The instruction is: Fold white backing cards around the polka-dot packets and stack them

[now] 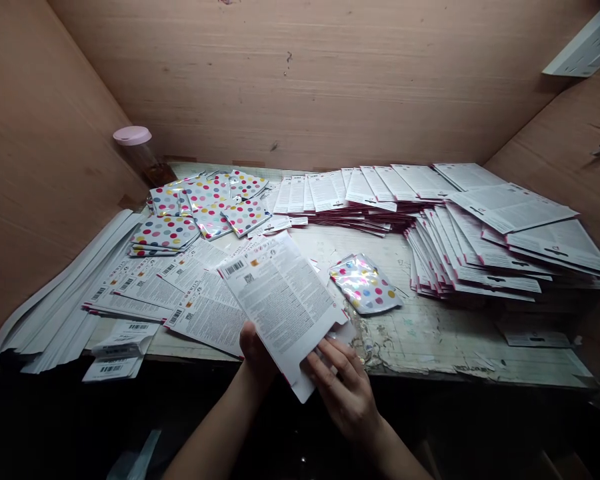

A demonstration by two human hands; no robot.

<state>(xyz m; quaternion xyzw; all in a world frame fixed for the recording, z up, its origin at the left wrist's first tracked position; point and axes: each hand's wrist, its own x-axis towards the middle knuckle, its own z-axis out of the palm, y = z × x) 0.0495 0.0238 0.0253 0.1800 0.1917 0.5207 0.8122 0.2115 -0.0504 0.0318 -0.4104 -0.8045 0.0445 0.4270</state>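
Observation:
A flat white printed card sleeve [285, 300], with a barcode and dense small text, is held tilted above the table's front edge. Its lower-left edge is gripped by my left hand [256, 350], thumb showing and the other fingers hidden beneath. My right hand [343, 387] closes on the sleeve's near right end, fingers at the open flap; whether anything is pushed inside is hidden. Just beyond lies a shiny polka-dot packet [373, 288] on the table. Printed sleeves [207, 319] are spread out to the left, partly under the held one.
More polka-dot packets [165, 232] are piled at the back left, near a pink-lidded jar [135, 140]. Sleeve stacks [480, 253] fill the right and back. White paper sheets [65, 300] line the left wall. A folded barcode label strip [120, 350] overhangs the front edge.

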